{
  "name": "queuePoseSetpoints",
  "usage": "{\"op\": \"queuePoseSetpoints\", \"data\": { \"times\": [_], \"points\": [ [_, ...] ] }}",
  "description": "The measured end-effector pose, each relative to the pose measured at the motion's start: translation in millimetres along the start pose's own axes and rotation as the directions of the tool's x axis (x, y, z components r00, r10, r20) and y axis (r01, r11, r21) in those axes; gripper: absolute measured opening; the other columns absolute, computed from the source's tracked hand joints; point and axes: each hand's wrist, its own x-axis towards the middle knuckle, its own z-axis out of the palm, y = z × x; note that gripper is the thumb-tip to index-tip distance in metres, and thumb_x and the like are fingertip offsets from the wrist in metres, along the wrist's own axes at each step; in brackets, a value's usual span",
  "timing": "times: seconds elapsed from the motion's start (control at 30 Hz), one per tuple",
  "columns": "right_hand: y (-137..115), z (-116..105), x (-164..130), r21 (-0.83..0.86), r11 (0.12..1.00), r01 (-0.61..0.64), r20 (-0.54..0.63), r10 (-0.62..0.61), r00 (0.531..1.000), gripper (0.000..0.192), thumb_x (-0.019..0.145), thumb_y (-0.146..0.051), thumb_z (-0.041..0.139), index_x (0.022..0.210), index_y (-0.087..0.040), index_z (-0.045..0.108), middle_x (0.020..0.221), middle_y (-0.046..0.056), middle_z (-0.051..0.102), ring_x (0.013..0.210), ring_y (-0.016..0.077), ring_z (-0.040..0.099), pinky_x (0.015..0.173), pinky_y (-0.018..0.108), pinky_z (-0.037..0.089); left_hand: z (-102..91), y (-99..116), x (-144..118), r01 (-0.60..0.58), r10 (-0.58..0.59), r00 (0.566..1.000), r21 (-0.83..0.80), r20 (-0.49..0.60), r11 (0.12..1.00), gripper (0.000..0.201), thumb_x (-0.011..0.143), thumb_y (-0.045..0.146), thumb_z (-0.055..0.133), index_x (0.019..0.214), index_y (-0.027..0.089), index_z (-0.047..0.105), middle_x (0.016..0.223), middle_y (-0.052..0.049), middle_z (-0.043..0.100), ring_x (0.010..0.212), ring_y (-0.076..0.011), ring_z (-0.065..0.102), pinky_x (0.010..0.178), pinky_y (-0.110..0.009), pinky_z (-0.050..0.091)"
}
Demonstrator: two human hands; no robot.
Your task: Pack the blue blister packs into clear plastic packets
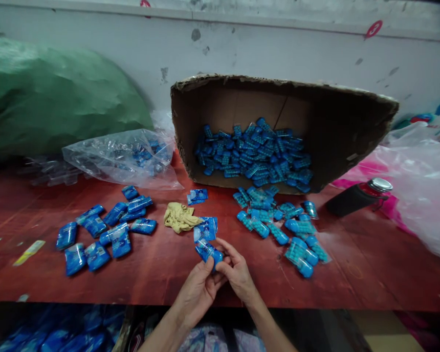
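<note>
Over the front part of the red table, my left hand (198, 286) and my right hand (238, 271) are both closed on one small bottle (209, 252) in a blue printed sleeve. The bottle is tilted, and fingers hide its lower end. Just beyond it lie flat blue printed sleeves (206, 227) and a crumpled yellow cloth (179, 217). Off to the right are loose clear bottles (260, 227) with blue caps and blue beads inside. On the left lie several bottles in blue printed sleeves (95, 226).
A cardboard box (333, 132) on its side holds many blue-capped bottles. A dark flask (355, 196) lies right of it, near pink and clear plastic bags (421, 181). At left are a clear bag (102, 151), a green sack (66, 102) and a yellow-handled cutter (29, 252).
</note>
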Motion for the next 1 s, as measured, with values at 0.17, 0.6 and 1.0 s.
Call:
{"op": "queuePoseSetpoints", "data": {
  "times": [0.17, 0.6, 1.0],
  "points": [
    [-5.9, -5.2, 0.2, 0.038, 0.997, -0.068, 0.119, 0.063, 0.991, 0.053, 0.064, -0.014, 0.062, 0.115, -0.025, 0.053, 0.093, -0.002, 0.061, 0.084, 0.0150, 0.055, 0.078, 0.027, 0.043, -0.8, 2.4, -3.1, 0.035, -0.035, 0.998, 0.005, 0.058, 0.999, 0.017, 0.078, 0.018, 0.052, 0.090, 0.013, 0.062, 0.093, -0.010, 0.068, 0.092, -0.0196, 0.061, 0.092, -0.038, 0.039],
    [-10.8, 1.0, -3.9, 0.026, 0.989, -0.146, 0.143, 0.140, 0.980, 0.053, 0.065, -0.016, 0.062, 0.115, -0.027, 0.052, 0.075, -0.005, 0.059, 0.058, 0.0089, 0.049, 0.059, 0.022, 0.043, -4.3, 7.9, -2.0, 0.035, -0.046, 0.996, 0.137, 0.080, 0.990, 0.022, 0.076, 0.027, 0.055, 0.090, 0.012, 0.063, 0.086, -0.010, 0.069, 0.084, -0.0201, 0.063, 0.083, -0.035, 0.044],
    [-13.8, 17.7, 9.3, -0.070, 0.997, -0.027, 0.222, 0.042, 0.974, 0.040, 0.069, -0.016, 0.059, 0.107, -0.025, 0.057, 0.094, 0.001, 0.060, 0.084, 0.0164, 0.055, 0.075, 0.029, 0.043, -28.8, 60.1, -8.5, -0.170, 0.193, 0.946, 0.108, -0.259, 0.979, 0.008, 0.074, 0.020, 0.057, 0.073, 0.013, 0.060, 0.074, -0.007, 0.070, 0.077, -0.0182, 0.065, 0.081, -0.034, 0.047]
  ]
}}
